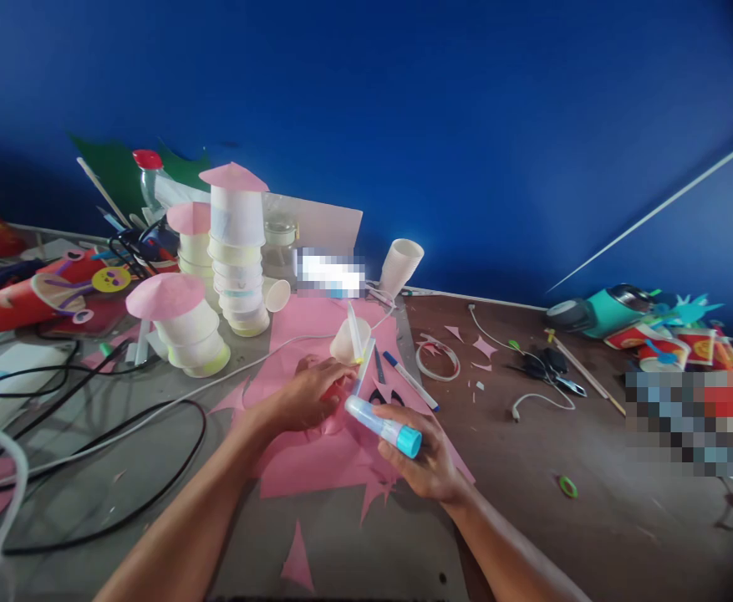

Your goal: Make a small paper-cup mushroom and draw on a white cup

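My right hand (425,456) is wrapped round a clear glue tube (382,426) with a bright blue cap. The tube tilts, with its white end pointing at my left hand (316,393). My left hand's fingers are bent round a piece of pink paper (327,422), low over a larger pink sheet (291,477); the piece's shape is partly hidden. Just beyond the fingers stands a white paper cup (343,341), with a thin white stick leaning across it. Black-handled scissors (379,393) and a blue-capped marker (413,383) lie right of my hands.
Stacked paper-cup towers with pink cone tops (237,226) stand at the left. Black cables (200,451) and a white cord loop across the table. More nested cups (400,263) lean at the back. Keys (547,364), pink scraps and a turquoise bottle (613,311) lie at the right.
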`<act>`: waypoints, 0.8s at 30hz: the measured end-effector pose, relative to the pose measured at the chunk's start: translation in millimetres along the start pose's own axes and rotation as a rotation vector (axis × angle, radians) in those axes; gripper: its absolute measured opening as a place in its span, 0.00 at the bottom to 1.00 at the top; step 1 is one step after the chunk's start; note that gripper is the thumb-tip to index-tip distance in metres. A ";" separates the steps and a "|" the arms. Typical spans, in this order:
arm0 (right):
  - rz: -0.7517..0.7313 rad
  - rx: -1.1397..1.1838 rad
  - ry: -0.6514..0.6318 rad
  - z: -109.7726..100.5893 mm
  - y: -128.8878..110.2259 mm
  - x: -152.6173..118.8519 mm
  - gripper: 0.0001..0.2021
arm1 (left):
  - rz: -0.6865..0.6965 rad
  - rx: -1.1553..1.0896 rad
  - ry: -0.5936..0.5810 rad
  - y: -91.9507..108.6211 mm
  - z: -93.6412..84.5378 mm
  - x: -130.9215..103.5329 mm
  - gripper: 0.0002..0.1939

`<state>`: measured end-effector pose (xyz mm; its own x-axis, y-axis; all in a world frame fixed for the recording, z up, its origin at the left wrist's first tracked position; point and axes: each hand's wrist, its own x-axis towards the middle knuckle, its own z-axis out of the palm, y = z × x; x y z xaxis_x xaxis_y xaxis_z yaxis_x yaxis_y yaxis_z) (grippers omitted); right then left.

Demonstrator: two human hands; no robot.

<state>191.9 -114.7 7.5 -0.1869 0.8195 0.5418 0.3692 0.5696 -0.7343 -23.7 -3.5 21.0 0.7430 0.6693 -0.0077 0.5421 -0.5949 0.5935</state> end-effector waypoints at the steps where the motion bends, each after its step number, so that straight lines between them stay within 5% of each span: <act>1: -0.016 -0.001 -0.005 0.7 1.4 -0.1 0.16 | -0.005 -0.003 -0.001 -1.0 -0.5 -0.1 0.24; 14: -0.095 -0.064 -0.039 4.6 6.1 0.2 0.20 | -0.057 0.093 -0.026 -14.2 -0.1 -4.8 0.33; 21: -0.071 -0.064 -0.017 4.3 3.8 -2.2 0.19 | -0.085 0.089 -0.004 -16.6 1.1 -1.0 0.29; 24: -0.059 -0.057 0.010 4.0 2.2 -3.2 0.19 | -0.108 0.091 0.061 -12.9 -1.4 1.8 0.20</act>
<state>189.6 -115.8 2.5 -0.2005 0.7837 0.5879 0.4094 0.6122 -0.6765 -29.8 6.0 14.5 0.6550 0.7555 -0.0173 0.6528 -0.5541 0.5165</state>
